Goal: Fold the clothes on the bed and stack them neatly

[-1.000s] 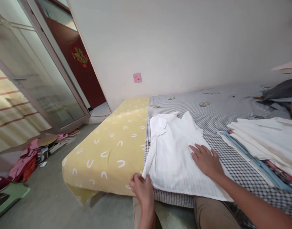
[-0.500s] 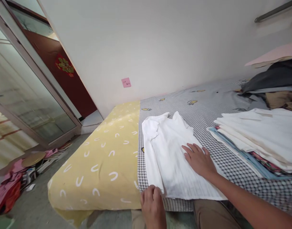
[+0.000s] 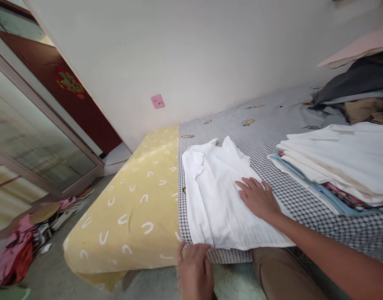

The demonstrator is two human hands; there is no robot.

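Observation:
A white shirt (image 3: pixel 222 196) lies on the checked bedding near the bed's front edge, one sleeve (image 3: pixel 197 212) folded lengthwise along its left side. My right hand (image 3: pixel 258 198) rests on the right half of the shirt, palm down and fingers spread. Just at the shirt's lower left corner is my left hand (image 3: pixel 194 266), its fingers bent and somewhat apart. The fingertips are by the cuff end and grip no cloth that I can see.
Right of the shirt stands a stack of folded clothes (image 3: pixel 338 162), white on top. Behind it are dark and brown garments (image 3: pixel 351 87) with a pink piece (image 3: pixel 360 46) above. Yellow patterned cloth (image 3: pixel 141 200) covers the bed's left part. Clothes (image 3: pixel 16 254) lie on the floor.
My left hand has let go of the sleeve's cuff end and drawn slightly down and left, its fingers loosening. My right hand stays flat on the shirt. The view has tilted down a little.

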